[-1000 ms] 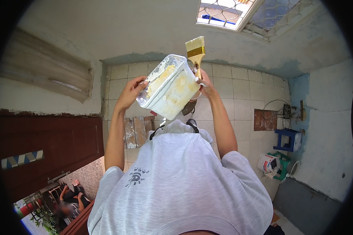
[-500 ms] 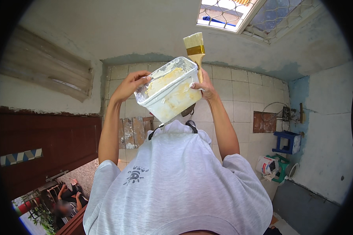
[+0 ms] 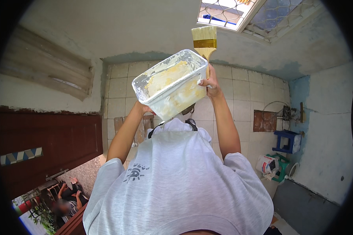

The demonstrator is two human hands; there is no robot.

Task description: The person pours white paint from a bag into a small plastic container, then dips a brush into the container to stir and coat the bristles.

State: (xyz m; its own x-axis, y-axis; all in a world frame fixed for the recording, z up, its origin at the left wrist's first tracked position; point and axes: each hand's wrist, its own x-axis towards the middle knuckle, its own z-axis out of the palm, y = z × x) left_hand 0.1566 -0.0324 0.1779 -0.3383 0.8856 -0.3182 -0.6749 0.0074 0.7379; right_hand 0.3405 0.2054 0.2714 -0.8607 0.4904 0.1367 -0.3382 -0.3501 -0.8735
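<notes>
A clear rectangular plastic tub (image 3: 177, 96), tilted in front of my chest, is smeared inside and out with pale cream paste. My right hand (image 3: 212, 83) grips its right end, the thumb over the outer wall and white paste on the fingers. That same hand also holds a flat wide paintbrush (image 3: 204, 43), its pale bristles pointing up and its wooden handle partly behind the tub. At the tub's lower left, my left hand (image 3: 146, 109) is closed against the underside. Most of its fingers are hidden by the tub.
Behind my left forearm is a low wooden stool (image 3: 139, 135). A blue stool (image 3: 287, 141), a green plastic stool (image 3: 281, 166) and a white sack (image 3: 268, 165) stand by the right wall. A brown door (image 3: 47, 147) is at left; beyond it a person (image 3: 71, 203) sits outside.
My left hand has shifted from the tub's upper left rim down to its underside. The tub and brush have moved slightly right and upward, and the brush's flat side faces me more.
</notes>
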